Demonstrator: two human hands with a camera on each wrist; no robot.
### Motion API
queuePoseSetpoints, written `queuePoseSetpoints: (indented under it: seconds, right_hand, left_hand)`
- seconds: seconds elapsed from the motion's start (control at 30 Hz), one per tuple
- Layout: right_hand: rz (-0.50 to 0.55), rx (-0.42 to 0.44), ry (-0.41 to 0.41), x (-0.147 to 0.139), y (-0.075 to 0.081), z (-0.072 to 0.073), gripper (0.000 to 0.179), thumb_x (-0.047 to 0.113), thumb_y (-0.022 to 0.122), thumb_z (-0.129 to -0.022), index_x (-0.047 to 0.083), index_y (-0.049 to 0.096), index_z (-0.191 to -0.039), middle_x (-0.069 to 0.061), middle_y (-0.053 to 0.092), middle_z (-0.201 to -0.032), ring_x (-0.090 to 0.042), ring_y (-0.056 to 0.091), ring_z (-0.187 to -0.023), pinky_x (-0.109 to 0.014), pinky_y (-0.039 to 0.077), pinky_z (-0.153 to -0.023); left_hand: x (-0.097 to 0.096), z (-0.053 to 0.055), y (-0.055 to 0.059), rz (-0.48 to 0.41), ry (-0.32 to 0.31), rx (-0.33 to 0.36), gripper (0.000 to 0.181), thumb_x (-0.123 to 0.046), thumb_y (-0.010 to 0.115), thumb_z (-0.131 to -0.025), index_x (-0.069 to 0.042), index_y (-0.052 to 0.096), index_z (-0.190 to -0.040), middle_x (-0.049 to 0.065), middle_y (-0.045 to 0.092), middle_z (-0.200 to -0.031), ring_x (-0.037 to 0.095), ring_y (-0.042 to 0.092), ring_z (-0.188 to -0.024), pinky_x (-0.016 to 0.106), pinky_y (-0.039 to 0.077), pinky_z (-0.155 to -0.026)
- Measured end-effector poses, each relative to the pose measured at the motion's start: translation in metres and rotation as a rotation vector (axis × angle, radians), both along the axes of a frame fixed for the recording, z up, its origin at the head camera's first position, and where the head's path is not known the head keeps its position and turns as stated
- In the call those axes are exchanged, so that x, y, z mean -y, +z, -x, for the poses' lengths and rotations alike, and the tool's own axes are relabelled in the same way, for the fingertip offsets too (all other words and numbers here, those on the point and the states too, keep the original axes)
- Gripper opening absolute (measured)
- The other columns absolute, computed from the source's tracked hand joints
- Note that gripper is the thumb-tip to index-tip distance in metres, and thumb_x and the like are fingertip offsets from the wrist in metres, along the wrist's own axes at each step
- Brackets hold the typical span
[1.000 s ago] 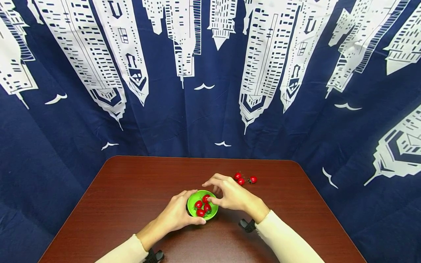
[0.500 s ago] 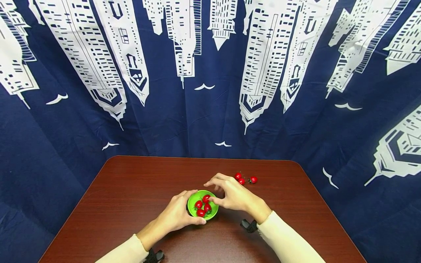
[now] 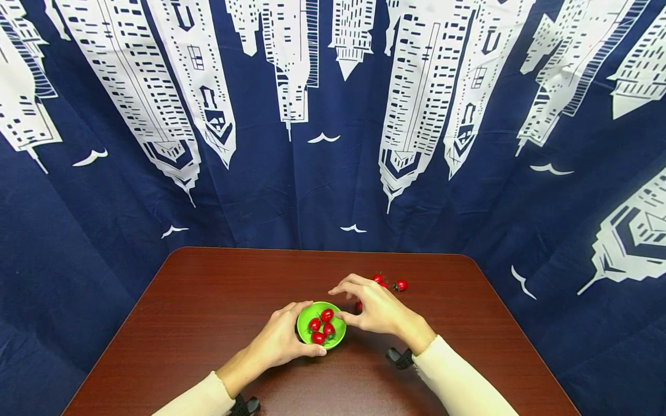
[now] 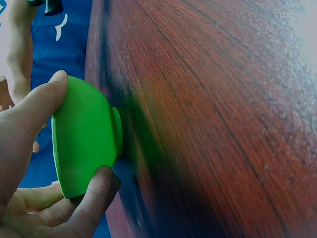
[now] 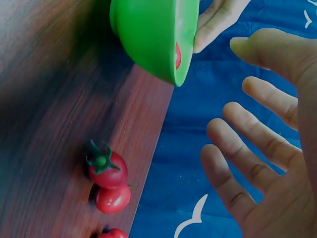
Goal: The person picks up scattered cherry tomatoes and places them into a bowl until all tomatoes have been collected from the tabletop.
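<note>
Backdrop: dark blue cloth (image 3: 302, 190), white buildings and birds; beyond the far edge, no hindrance.

Worktop (image 3: 229, 294): brown, wood-grained, carries everything.

Cream sleeves (image 3: 460, 375) reach in from the near side; cuffs well apart from the bowl.

Right hand (image 3: 382, 312): fingers spread apart, holding nothing, beside the bowl's right rim. Thumb overlaps the rim from the head, but the right wrist view shows a gap. Best kept high and loose here, I judge; a low sweep could knock the rim.

Left hand (image 3: 281, 338): fingers clamped on the bowl, thumb on the near side, the others on the far side. Light, even hold should do; squeezing or tipping risks a spill.

Green bowl (image 4: 81, 134): near the middle of the worktop, mouth up. Cannot tell whether its foot touches down.

Black wrist device (image 3: 400, 358) under the right wrist; worth watching for drag.

Four red tomatoes (image 3: 314, 325) in the bowl, bunched. Loose tomatoes (image 3: 400, 285) lie right, beyond the right hand; one tomato (image 3: 359, 306) there is mostly hidden by it.
</note>
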State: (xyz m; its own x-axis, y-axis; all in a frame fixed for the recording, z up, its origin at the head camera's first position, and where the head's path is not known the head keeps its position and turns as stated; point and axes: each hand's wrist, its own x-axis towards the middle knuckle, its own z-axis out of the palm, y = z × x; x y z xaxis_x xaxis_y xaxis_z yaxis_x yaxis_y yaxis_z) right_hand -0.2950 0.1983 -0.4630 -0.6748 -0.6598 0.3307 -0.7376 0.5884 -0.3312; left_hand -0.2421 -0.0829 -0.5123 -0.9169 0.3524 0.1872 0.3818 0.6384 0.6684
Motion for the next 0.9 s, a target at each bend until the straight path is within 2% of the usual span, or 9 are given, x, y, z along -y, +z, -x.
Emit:
queuePoseSetpoints:
  seconds: [0.13,0.4,0.67,0.9]
  right_hand:
    - [-0.031,-0.01,-0.034,-0.006,0.0,-0.001,0.049,0.031,0.094,-0.095,0.025,0.082,-0.142,0.006,0.078,-0.136,-0.016,0.08,-0.108,-0.034,0.067,-0.092]
    - [-0.06,0.008,-0.097,-0.021,-0.005,0.001,0.052,0.04,0.095,-0.093,0.033,0.08,-0.143,0.012,0.074,-0.143,-0.019,0.077,-0.13,-0.046,0.066,-0.107]
    - [-0.055,0.033,-0.109,-0.035,-0.01,0.005,0.053,0.036,0.095,-0.092,0.029,0.08,-0.143,0.01,0.075,-0.143,-0.022,0.077,-0.126,-0.046,0.066,-0.107]
    - [-0.084,0.052,-0.137,-0.042,-0.02,0.006,0.055,0.038,0.096,-0.092,0.028,0.08,-0.144,0.011,0.073,-0.144,-0.016,0.077,-0.127,-0.045,0.067,-0.103]
  left_hand:
    - [0.0,0.0,0.0,0.005,-0.003,-0.012,0.11,-0.047,0.112,-0.073,0.001,0.064,-0.159,0.018,0.075,-0.151,0.037,0.076,-0.136,0.058,0.064,-0.116]
    - [0.0,-0.002,0.001,0.002,-0.007,-0.031,0.111,-0.046,0.113,-0.072,0.002,0.064,-0.159,0.019,0.075,-0.151,0.039,0.075,-0.137,0.06,0.063,-0.117]
    - [0.0,0.0,0.001,0.006,0.0,-0.02,0.11,-0.048,0.112,-0.073,0.001,0.064,-0.16,0.016,0.077,-0.148,0.036,0.076,-0.135,0.058,0.064,-0.116]
    - [-0.001,-0.002,0.001,0.018,0.002,-0.024,0.111,-0.048,0.112,-0.073,0.001,0.064,-0.16,0.018,0.077,-0.148,0.038,0.076,-0.136,0.06,0.063,-0.117]
